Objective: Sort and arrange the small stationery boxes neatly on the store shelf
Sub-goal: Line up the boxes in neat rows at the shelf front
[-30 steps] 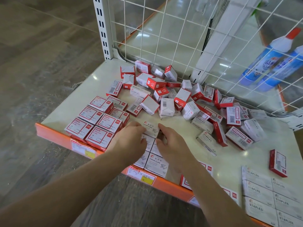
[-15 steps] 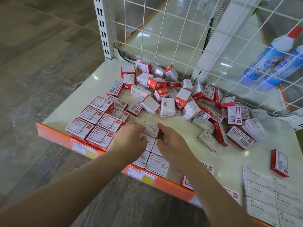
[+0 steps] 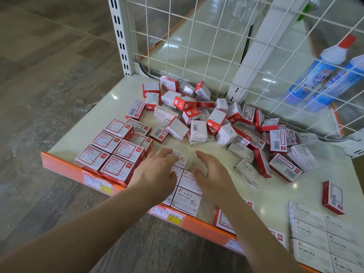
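A jumbled pile of small red-and-white stationery boxes (image 3: 199, 119) covers the back middle of the cream shelf (image 3: 94, 123). Red-framed paper-clip boxes (image 3: 116, 150) lie in neat rows at the front left. A block of grey-white paper-clip boxes (image 3: 186, 198) sits at the front edge between my hands. My left hand (image 3: 157, 170) rests on the block's left side, fingertips touching its rearmost box (image 3: 180, 157). My right hand (image 3: 211, 174) hovers over the block's right side, fingers spread, holding nothing. Flat white staples boxes (image 3: 323, 237) are arranged at the front right.
A white wire grid (image 3: 197, 46) backs the shelf, with a slotted upright (image 3: 122, 36) at the left. Two blue bottles (image 3: 325, 73) hang behind the grid at right. An orange price rail (image 3: 65, 164) edges the front. One red box (image 3: 332, 197) lies alone at right.
My right hand has drawn slightly away from the rearmost grey-white box and its fingers have spread. My left hand stays on the block.
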Demonstrator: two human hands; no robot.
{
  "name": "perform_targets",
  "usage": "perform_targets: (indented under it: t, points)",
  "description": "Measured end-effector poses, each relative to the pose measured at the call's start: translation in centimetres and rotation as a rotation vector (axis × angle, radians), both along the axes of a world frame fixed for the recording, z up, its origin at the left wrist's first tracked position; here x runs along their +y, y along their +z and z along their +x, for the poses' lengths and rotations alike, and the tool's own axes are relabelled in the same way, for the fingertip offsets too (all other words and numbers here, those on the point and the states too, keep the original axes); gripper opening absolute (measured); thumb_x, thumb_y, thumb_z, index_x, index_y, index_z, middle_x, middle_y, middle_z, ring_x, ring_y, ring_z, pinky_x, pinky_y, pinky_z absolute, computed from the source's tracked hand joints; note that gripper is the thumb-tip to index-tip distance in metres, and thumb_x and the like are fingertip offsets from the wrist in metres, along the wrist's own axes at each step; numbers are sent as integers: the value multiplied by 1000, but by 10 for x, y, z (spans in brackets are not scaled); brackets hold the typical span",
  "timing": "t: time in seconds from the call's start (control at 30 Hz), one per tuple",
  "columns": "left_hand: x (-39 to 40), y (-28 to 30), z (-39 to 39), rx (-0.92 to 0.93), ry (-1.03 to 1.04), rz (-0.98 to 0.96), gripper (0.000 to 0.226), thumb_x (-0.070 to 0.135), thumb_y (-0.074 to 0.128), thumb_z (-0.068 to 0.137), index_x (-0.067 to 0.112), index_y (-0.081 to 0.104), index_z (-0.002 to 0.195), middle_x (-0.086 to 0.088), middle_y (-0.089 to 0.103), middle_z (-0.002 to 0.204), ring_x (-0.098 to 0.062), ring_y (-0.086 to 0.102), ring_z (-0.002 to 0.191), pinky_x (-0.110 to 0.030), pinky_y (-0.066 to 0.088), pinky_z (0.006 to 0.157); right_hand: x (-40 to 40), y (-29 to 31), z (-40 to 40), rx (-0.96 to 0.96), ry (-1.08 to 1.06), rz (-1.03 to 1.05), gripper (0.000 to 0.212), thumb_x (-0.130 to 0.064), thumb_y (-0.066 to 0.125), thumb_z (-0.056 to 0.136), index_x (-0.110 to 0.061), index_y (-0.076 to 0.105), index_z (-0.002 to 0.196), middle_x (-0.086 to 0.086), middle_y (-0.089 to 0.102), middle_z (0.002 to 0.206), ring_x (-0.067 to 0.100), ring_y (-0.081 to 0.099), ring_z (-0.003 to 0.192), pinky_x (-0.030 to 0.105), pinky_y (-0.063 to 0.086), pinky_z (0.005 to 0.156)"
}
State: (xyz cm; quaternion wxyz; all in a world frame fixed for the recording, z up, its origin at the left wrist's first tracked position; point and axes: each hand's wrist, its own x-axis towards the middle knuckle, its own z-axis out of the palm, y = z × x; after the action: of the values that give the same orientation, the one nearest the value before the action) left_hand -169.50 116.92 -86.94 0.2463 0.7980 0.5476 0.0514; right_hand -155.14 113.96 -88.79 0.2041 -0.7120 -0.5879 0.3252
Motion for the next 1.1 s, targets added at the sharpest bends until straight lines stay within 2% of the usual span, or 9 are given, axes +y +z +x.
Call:
perform_targets:
  t: [0.1, 0.2, 0.37, 0.47, 0.53, 0.63, 0.7, 0.87, 1.1]
  points:
    - [0, 2, 4, 15, -69, -19, 49, 24, 44, 95, 29, 32, 143, 13, 20, 153, -8, 14, 141, -29, 18, 114, 1, 0, 18, -56, -56, 68, 45, -16, 50, 91, -15, 44, 135, -2, 48, 135, 11, 43, 123, 18, 29, 98]
    - [1, 1, 9, 34, -110, -27, 50, 26, 43, 96, 29, 29, 144, 12, 19, 154, -7, 11, 142, -30, 15, 114, 5, 2, 33, -62, -119, 102, 40, -12, 54, 90, -15, 50, 130, -2, 54, 127, 11, 49, 116, 20, 35, 95]
    - [6, 1, 17, 121, -134, 30, 42, 29, 39, 97, 25, 36, 139, 8, 37, 141, -13, 33, 131, -30, 34, 105, 15, 1, 52, -17, -317, 190, 31, -10, 60, 87, -13, 57, 117, 1, 62, 110, 15, 56, 101, 23, 42, 85]
    - [11, 2, 22, 200, -155, 55, 38, 30, 38, 97, 22, 42, 134, 5, 44, 131, -16, 41, 121, -31, 39, 99, 24, 2, 62, 28, -430, 228, 24, -11, 62, 85, -15, 58, 108, -3, 60, 96, 11, 58, 88, 7, 39, 65]
    - [14, 3, 25, 227, -165, 70, 35, 29, 37, 98, 20, 47, 130, 4, 48, 124, -17, 44, 115, -30, 40, 96, 31, 5, 68, 34, -478, 208, 30, -15, 63, 85, -17, 55, 115, -8, 55, 93, 2, 52, 77, 2, 36, 56]
    - [18, 3, 28, 223, -159, 88, 31, 27, 39, 97, 20, 54, 123, 4, 51, 115, -16, 47, 107, -29, 42, 91, 42, 6, 74, 8, -482, 178, 40, -21, 64, 85, -15, 53, 123, -6, 56, 102, 7, 52, 86, 14, 36, 68]
    - [19, 3, 29, 224, -151, 92, 30, 27, 40, 97, 20, 55, 122, 3, 51, 113, -17, 47, 106, -29, 43, 90, 48, 2, 76, -38, -468, 167, 36, -23, 66, 84, -15, 57, 118, -3, 61, 108, 12, 56, 97, 22, 38, 77]
    - [16, 1, 28, 224, -147, 92, 32, 26, 41, 96, 19, 52, 125, 4, 51, 116, -17, 46, 108, -28, 42, 90, 49, -2, 77, -44, -454, 171, 26, -17, 62, 85, -14, 60, 112, 1, 65, 108, 17, 58, 98, 28, 44, 81]
    - [7, 2, 18, 85, -102, -13, 39, 28, 44, 95, 23, 45, 134, 8, 40, 140, -13, 38, 128, -31, 37, 103, 27, 13, 73, 44, -402, 265, 36, -13, 59, 89, -13, 55, 124, 1, 60, 119, 9, 55, 102, 18, 40, 84]
